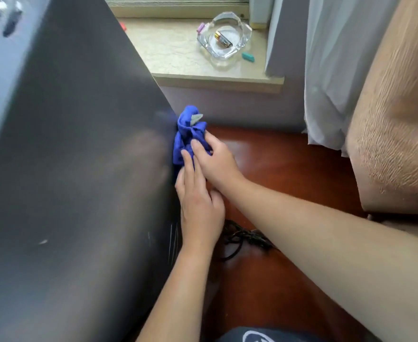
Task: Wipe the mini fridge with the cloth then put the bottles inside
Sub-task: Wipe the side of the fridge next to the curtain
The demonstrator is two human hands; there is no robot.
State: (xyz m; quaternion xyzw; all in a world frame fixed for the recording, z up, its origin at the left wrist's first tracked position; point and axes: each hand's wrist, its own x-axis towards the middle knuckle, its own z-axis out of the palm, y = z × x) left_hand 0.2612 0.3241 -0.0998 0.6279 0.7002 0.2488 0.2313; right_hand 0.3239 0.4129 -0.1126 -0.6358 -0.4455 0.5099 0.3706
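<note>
The mini fridge (74, 149) fills the left half of the view as a large dark, matte side panel. A bunched blue cloth (187, 134) is pressed against the fridge's far right edge, low near the floor. My right hand (215, 161) grips the cloth from the right with fingers curled over it. My left hand (198, 201) lies just below, its fingertips on the cloth and its side along the fridge edge. No bottles are in view.
A marble window sill (178, 58) behind holds a glass ashtray (225, 37) with batteries and small coloured pieces. A white curtain (331, 70) and a beige upholstered seat (395, 119) stand at right. A black cable (242, 238) lies on the red-brown wooden floor (277, 169).
</note>
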